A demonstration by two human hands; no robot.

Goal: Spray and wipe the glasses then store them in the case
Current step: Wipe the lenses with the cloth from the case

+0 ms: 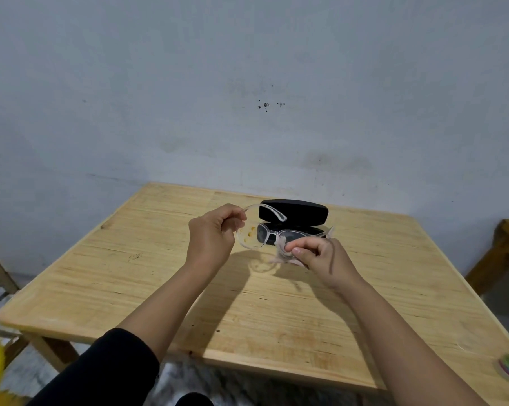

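Both forearms reach forward over the wooden surface. The left hand grips the clear glasses at their left end, and the right hand pinches a pale cloth on one lens. The open black case lies at 12 o'clock, just behind the glasses.

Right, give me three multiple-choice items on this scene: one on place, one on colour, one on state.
1. Where is the case?
A. on the table, beyond the hands
B. on the floor
C. in the left hand

2. What colour is the case?
A. red
B. black
C. white

3. What is the case's state?
A. zipped shut
B. open
C. upside down

Key: 1 A, it sits on the table behind the glasses; 2 B, its shell is black; 3 B, the lid stands raised. The left hand holds the frame; the right hand pinches the cloth.
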